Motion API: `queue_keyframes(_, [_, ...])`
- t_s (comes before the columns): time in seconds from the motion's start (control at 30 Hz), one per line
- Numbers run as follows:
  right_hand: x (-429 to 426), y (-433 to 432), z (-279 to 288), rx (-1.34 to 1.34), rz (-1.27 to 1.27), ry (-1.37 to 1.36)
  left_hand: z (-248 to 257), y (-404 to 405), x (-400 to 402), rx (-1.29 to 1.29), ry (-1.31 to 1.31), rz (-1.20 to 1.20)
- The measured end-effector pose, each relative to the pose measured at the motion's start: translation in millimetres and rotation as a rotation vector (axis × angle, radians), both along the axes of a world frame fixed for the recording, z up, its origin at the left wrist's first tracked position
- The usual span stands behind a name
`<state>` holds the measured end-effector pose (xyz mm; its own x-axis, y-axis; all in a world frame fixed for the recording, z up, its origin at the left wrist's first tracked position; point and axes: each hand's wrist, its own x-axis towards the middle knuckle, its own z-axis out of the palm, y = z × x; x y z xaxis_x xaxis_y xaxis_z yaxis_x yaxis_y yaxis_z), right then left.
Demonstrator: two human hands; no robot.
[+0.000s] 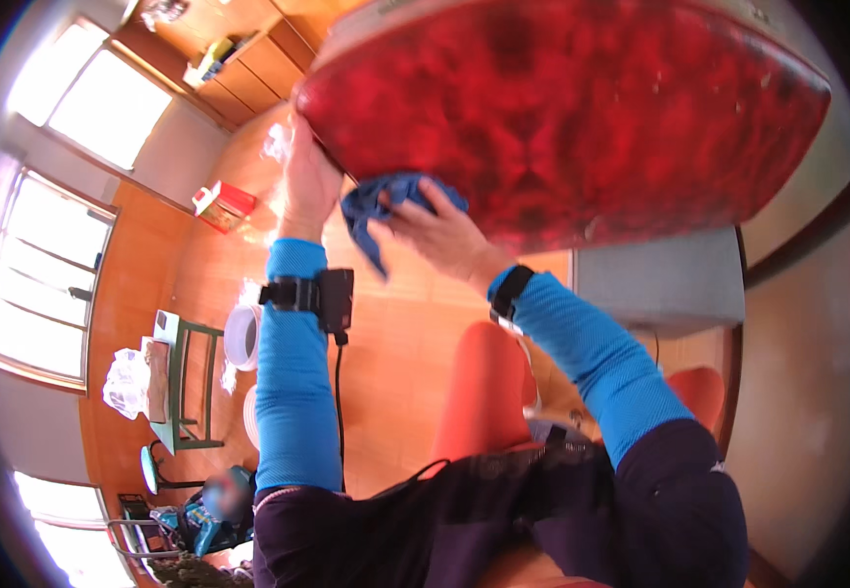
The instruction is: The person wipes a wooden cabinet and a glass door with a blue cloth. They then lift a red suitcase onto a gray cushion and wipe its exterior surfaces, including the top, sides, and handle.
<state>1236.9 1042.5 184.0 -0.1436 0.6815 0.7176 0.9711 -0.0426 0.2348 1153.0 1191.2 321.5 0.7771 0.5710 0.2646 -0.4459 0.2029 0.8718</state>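
Observation:
A large red object (pixel 564 132) with a glossy, dark-mottled face and a rounded outline fills the upper part of the head view. My left hand (pixel 310 176) holds its left edge, the fingertips partly hidden near the corner. My right hand (pixel 439 231) presses a crumpled blue cloth (pixel 403 195) against the lower left of the red face, fingers spread over the fabric. One loose end of the cloth hangs down. Both forearms wear blue sleeves, and a black device (pixel 335 301) is strapped to the left one.
A grey box-like piece (pixel 660 283) stands below the red object at right. On the wooden floor (pixel 388 367) at left are a red-and-white container (pixel 224 206) and a pale bucket (pixel 242 336). A green-legged table (pixel 197 445) and a person (pixel 212 514) are farther left. A black cable (pixel 340 411) hangs beside my left arm.

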Motion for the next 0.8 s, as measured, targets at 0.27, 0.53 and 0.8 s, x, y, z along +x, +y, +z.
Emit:
queue_keyframes(0.27, [12.0, -4.3, 95.6, 0.072, 0.144, -0.188, 13.3, -4.8, -9.9, -0.153, 0.023, -0.152])
queue_keyframes(0.53, [55.1, -9.6, 229.3, 0.337, -0.055, 0.15, 8.9, -1.2, -4.9, -0.042, -0.054, -0.111])
queue_keyframes(0.8, [161.8, -110.4, 250.7, 0.382, -0.124, 0.099, -3.0, 15.4, 1.8, 0.14, 0.055, 0.223])
